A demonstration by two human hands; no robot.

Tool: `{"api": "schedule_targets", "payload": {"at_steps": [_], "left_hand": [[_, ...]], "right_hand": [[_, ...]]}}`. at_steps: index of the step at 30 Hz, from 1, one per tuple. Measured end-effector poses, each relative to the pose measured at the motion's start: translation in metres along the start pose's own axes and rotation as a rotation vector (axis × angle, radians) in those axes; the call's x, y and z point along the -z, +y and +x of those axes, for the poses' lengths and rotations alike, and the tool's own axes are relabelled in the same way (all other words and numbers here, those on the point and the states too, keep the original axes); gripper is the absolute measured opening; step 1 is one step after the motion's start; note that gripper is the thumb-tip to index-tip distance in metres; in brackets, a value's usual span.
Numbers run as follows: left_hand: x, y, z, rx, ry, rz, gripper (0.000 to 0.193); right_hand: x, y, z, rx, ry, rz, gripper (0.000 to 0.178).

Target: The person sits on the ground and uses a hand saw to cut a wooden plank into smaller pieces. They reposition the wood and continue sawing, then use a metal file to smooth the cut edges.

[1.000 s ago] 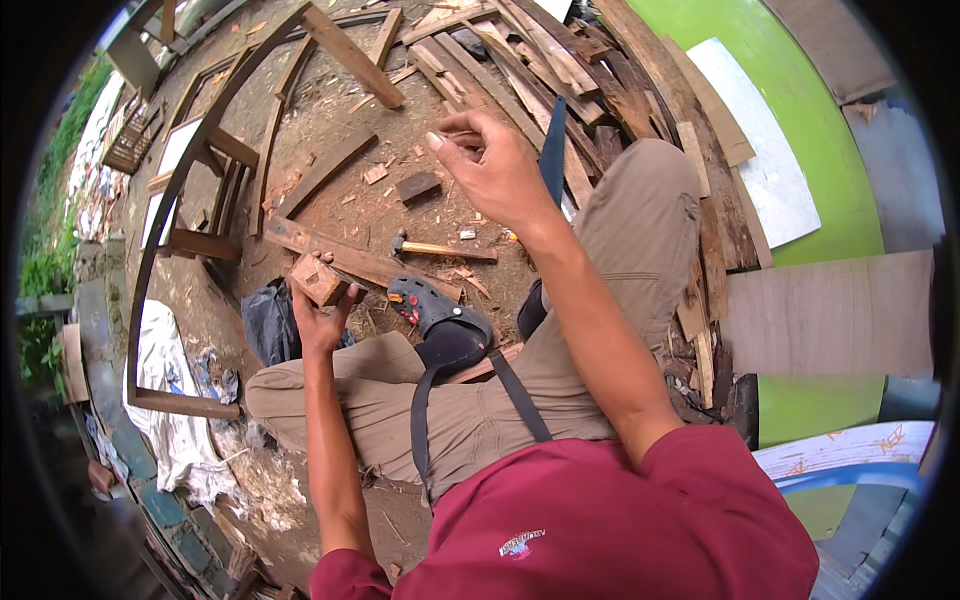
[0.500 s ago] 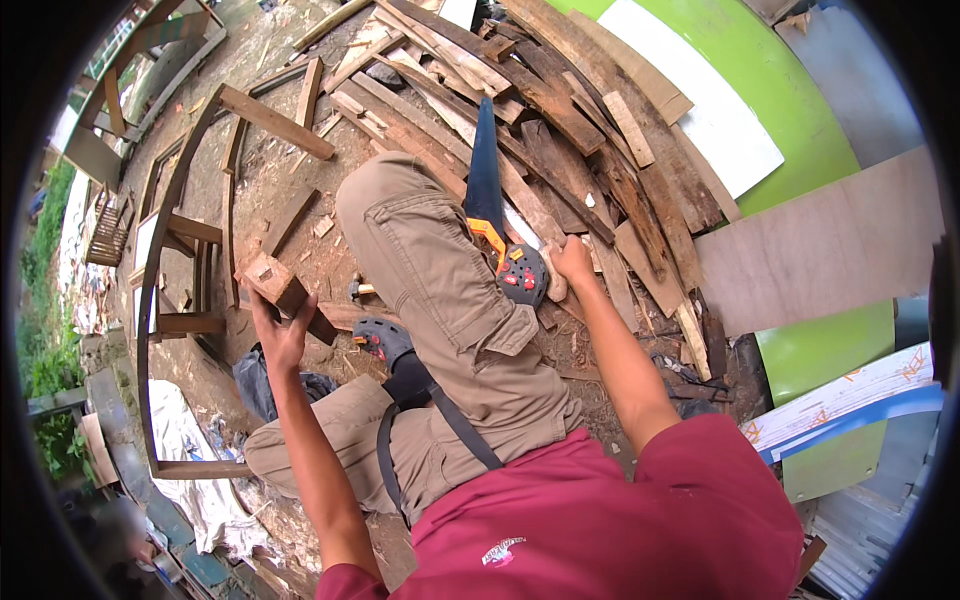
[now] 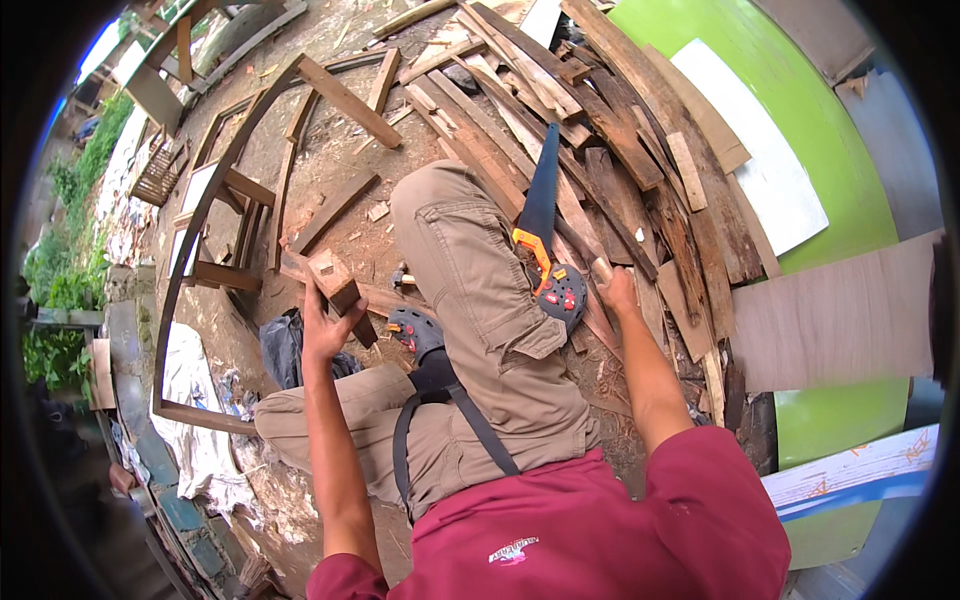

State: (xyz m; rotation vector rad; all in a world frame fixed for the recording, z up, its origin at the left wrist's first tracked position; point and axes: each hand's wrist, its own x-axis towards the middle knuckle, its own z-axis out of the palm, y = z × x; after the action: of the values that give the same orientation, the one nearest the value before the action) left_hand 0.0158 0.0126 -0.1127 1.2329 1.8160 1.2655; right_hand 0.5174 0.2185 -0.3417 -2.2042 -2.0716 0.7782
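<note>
My left hand (image 3: 325,322) is wrapped round a short, thick piece of wood (image 3: 336,276), its cut end tilted up toward me. At the pile's near edge, my right hand (image 3: 618,290) is closed, with a small pale end (image 3: 601,268) showing by the fingers; what it belongs to is hidden. Left of that hand, a handsaw (image 3: 541,190) with a dark blade and orange handle stands blade-up beside my knee, just above my grey clog (image 3: 563,297). A small tool with a yellowish handle (image 3: 404,279) lies on the ground between the wood piece and my leg.
Loose boards and offcuts (image 3: 640,175) are heaped ahead and to the right. A wooden frame (image 3: 196,235) stands at left, with a dark plastic bag (image 3: 283,350) and white cloth (image 3: 190,420) near it. Green and white sheets (image 3: 755,150) and a greyish panel (image 3: 835,315) lie at right.
The whole view has swung, so the scene sits further right and lower. A pale, rounded piece seen beside my right hand earlier now shows only as a small end. My left hand keeps its wood.
</note>
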Motion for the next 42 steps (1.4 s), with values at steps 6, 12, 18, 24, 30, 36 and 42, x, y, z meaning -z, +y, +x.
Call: {"api": "schedule_targets", "payload": {"at_steps": [6,12,18,24,30,36,42], "left_hand": [[0.011,-0.021,-0.011,0.008,0.196,-0.109,0.099],[0.031,-0.018,-0.026,-0.036,0.198,-0.232,0.093],[0.023,-0.002,-0.023,-0.126,0.097,-0.373,0.1],[0.054,-0.027,-0.038,-0.293,0.305,-0.578,0.092],[0.098,-0.057,-0.065,-0.31,0.639,-0.644,0.044],[0.111,-0.077,-0.061,-0.261,0.751,-0.655,0.047],[0.145,-0.057,-0.049,-0.289,0.866,-0.53,0.048]], "right_hand": [[0.1,-0.018,-0.015,0.264,-0.112,0.174,0.039],[0.185,-0.052,-0.112,0.269,0.124,0.515,0.029],[0.248,-0.167,-0.123,0.4,0.145,0.884,0.024],[0.292,-0.301,-0.156,0.825,0.292,0.919,0.024],[0.32,-0.387,-0.17,0.901,0.265,0.596,0.019],[0.288,-0.415,-0.157,0.981,0.291,0.329,0.032],[0.219,-0.431,-0.143,0.993,0.015,0.406,0.031]]}}
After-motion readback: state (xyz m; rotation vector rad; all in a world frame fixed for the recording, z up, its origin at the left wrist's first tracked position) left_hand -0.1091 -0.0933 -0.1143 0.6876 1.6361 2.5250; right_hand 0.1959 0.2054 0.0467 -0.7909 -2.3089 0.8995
